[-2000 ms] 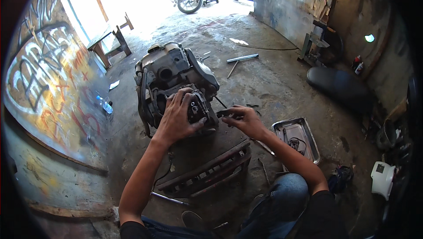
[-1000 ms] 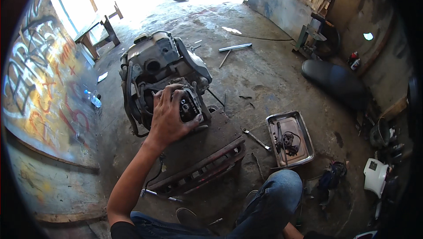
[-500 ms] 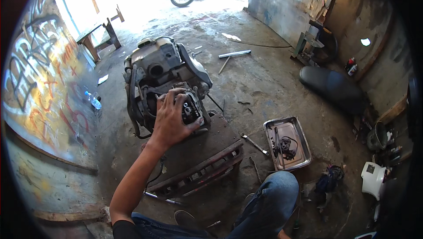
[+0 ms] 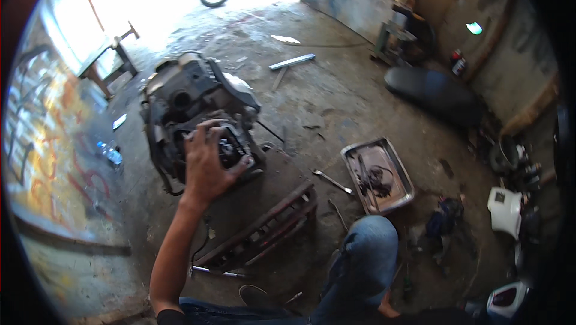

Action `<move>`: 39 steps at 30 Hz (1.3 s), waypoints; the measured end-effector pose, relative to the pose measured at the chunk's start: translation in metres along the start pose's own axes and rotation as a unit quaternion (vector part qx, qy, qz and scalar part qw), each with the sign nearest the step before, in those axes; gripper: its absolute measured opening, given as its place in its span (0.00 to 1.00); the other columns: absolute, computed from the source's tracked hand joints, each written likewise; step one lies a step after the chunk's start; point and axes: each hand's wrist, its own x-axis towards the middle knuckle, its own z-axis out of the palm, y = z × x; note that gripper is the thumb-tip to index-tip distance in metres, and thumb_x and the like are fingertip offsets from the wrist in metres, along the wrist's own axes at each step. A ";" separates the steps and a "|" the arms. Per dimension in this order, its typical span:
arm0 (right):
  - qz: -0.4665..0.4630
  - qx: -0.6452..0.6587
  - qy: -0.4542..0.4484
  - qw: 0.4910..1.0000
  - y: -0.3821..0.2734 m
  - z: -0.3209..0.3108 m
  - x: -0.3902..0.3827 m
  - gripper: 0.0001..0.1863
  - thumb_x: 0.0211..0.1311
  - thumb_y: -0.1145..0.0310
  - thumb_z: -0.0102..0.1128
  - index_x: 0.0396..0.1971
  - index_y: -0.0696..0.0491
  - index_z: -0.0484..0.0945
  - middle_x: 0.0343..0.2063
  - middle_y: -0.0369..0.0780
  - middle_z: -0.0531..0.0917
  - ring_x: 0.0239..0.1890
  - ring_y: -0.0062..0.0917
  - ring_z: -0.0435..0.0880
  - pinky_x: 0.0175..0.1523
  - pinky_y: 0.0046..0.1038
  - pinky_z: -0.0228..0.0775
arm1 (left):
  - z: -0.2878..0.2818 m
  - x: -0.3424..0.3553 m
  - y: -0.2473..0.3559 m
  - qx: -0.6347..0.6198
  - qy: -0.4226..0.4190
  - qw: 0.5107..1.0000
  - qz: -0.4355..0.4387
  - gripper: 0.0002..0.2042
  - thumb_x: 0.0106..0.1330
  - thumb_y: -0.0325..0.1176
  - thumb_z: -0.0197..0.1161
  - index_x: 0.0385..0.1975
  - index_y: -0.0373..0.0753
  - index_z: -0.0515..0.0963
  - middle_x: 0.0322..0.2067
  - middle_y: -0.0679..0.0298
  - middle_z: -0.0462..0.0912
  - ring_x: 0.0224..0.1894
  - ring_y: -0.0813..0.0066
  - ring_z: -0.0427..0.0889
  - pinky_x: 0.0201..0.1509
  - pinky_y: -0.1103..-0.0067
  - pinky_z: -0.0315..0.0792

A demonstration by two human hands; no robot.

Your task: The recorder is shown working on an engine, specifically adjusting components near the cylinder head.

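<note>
My left hand (image 4: 207,166) rests on a greasy engine (image 4: 191,94) with its fingers spread. The fingertips lie along the far rim of an open engine section, and the thumb reaches its right edge. Dark metal parts (image 4: 228,150) show inside that opening, between thumb and fingers. Low in the picture, beside my bent knee, only a bit of my right hand or wrist (image 4: 389,308) shows; its fingers are hidden. A thin tool with a green handle (image 4: 407,288) lies on the floor near it.
A metal tray (image 4: 403,172) holding dark parts stands right of a low reddish metal frame (image 4: 264,226). Between them lies a wrench (image 4: 333,181). A motorcycle seat (image 4: 432,94), a dark cloth bundle (image 4: 444,220) and a white panel (image 4: 504,211) lie farther right. A bottle (image 4: 110,152) stands by the left wall.
The view has shifted, so the scene sits farther left in the picture. My left hand stays on the engine opening. A little more of my right hand or wrist shows beside the knee.
</note>
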 end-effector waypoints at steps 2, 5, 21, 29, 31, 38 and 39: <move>0.061 -0.007 0.032 0.998 0.021 -0.027 -0.065 0.41 0.67 0.55 0.68 0.75 0.55 0.63 0.72 0.59 0.63 0.72 0.57 0.67 0.77 0.48 0.58 | 0.016 0.003 0.000 -0.014 0.004 1.000 -0.012 0.32 0.53 0.46 0.80 0.53 0.36 0.73 0.58 0.50 0.75 0.62 0.45 0.73 0.68 0.57 0.63; 0.104 -0.122 0.062 0.985 -0.070 -0.027 -0.052 0.39 0.67 0.60 0.69 0.73 0.58 0.63 0.69 0.61 0.65 0.71 0.57 0.67 0.76 0.48 0.61 | -0.028 -0.010 -0.015 0.060 0.023 0.998 0.003 0.30 0.55 0.42 0.79 0.54 0.35 0.73 0.59 0.50 0.75 0.63 0.45 0.72 0.69 0.58 0.63; 0.235 -0.217 0.080 0.944 0.033 -0.090 -0.038 0.33 0.76 0.56 0.58 0.72 0.60 0.65 0.65 0.59 0.73 0.66 0.56 0.72 0.70 0.50 0.65 | -0.002 -0.006 -0.011 0.027 0.013 1.000 -0.008 0.35 0.50 0.47 0.80 0.55 0.36 0.73 0.60 0.50 0.74 0.64 0.49 0.72 0.70 0.57 0.61; 0.135 -0.149 -0.015 0.979 0.073 -0.123 -0.016 0.26 0.77 0.58 0.52 0.63 0.61 0.72 0.49 0.54 0.81 0.47 0.49 0.82 0.47 0.48 0.76 | -0.022 -0.004 -0.009 -0.030 -0.020 0.999 0.002 0.33 0.55 0.42 0.73 0.60 0.35 0.70 0.61 0.50 0.69 0.67 0.50 0.69 0.74 0.59 0.58; 0.251 -0.047 -0.058 0.965 0.068 -0.146 -0.013 0.28 0.76 0.52 0.50 0.60 0.61 0.75 0.45 0.52 0.81 0.40 0.47 0.82 0.40 0.47 0.75 | -0.025 -0.007 -0.007 -0.025 -0.013 1.000 -0.002 0.33 0.55 0.42 0.73 0.60 0.36 0.70 0.61 0.50 0.69 0.67 0.50 0.69 0.74 0.59 0.58; 0.535 0.645 -0.086 0.539 -0.062 -0.264 0.011 0.13 0.71 0.71 0.54 0.50 0.61 0.72 0.37 0.49 0.82 0.39 0.36 0.85 0.35 0.35 0.82 | -0.010 -0.005 -0.012 -0.008 0.005 1.000 0.011 0.32 0.54 0.41 0.73 0.58 0.36 0.70 0.59 0.51 0.70 0.65 0.49 0.69 0.72 0.59 0.58; 0.507 0.668 -0.072 0.540 -0.108 -0.269 0.016 0.09 0.70 0.71 0.54 0.46 0.58 0.72 0.34 0.45 0.80 0.34 0.30 0.83 0.29 0.28 0.78 | -0.011 -0.003 -0.008 -0.006 -0.004 1.000 0.005 0.31 0.54 0.41 0.73 0.57 0.35 0.71 0.59 0.50 0.70 0.64 0.49 0.70 0.71 0.59 0.59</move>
